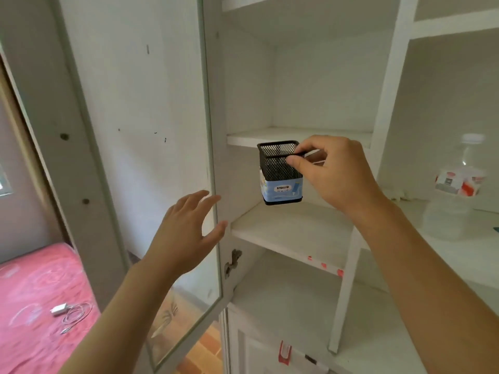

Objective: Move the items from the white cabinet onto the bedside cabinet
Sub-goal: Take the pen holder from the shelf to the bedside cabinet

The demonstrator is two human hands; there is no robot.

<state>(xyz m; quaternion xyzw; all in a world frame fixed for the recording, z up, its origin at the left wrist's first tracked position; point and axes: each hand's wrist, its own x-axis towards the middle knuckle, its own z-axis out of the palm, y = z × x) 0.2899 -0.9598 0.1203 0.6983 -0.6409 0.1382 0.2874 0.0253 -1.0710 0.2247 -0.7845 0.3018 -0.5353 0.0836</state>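
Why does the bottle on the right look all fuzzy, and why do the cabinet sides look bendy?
Head view: the water bottle sits near the frame's edge, pale and smeared, so its label cannot be read; the mesh pen holder pinched by the right hand in the middle is sharper. The wide-angle lens bows the glass door and cabinet uprights. Light is soft daylight, shadows faint.

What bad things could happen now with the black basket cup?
The right hand only pinches the mesh pen holder by its rim, so it might slip and fall onto the shelf. The open glass door is right by the left hand, which might bump it. The water bottle stands close by, so a wide swing might tip it.
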